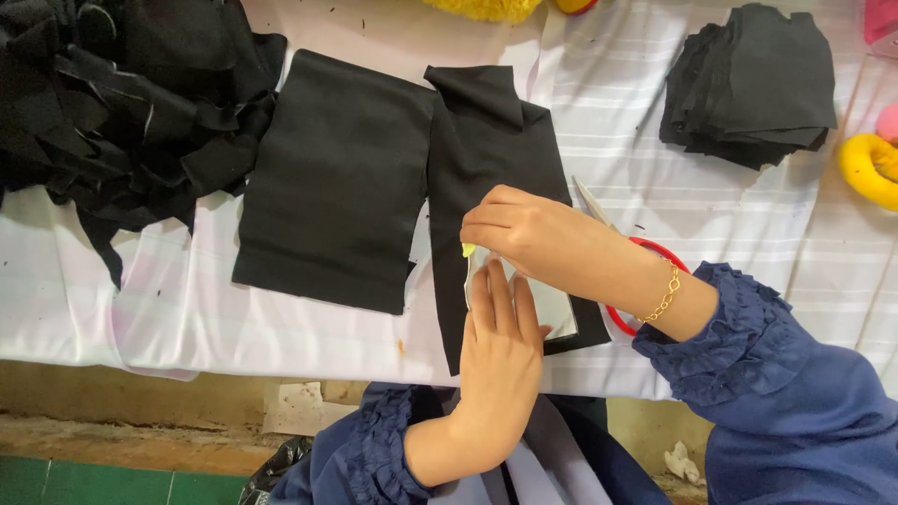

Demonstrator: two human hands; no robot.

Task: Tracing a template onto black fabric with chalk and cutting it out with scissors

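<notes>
Both hands [510, 281] on template [543, 299], long axis front-to-back.

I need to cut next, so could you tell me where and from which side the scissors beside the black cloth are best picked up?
Take the scissors by the red handle loop, coming from the right, the person's right side. The blades point up and left toward the black cloth piece, and the right hand and wrist lie across the middle, so only the loop near the blue sleeve is likely free.

Red-handled scissors [645, 281] lie mostly hidden under the right hand [524, 234].
</notes>
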